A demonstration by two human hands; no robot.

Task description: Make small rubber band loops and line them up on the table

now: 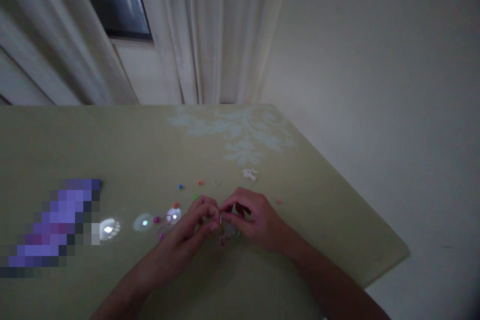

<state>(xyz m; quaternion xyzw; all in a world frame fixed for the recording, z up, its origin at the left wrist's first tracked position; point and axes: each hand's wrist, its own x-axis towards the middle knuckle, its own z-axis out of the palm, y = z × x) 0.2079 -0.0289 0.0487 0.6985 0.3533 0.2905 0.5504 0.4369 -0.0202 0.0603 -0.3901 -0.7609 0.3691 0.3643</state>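
Observation:
My left hand (192,223) and my right hand (255,216) meet over the table, thumbs and fingers pinched together. Between their fingertips is a small pale ring (220,217), which both appear to grip; its finer detail is too small to make out. Just below the fingers are several thin, pale rings (224,240), partly hidden by my hands. Beside my left hand are a magenta bead (156,220), a purple bead (161,236), an orange bead (176,205) and a green piece (195,197).
Farther back on the green table (131,150) lie a blue bead (180,186), a small orange piece (200,182), a clear ring (216,182) and a white plastic piece (249,174). A pinkish piece (278,201) is at right. A pixelated purple object (56,225) lies left.

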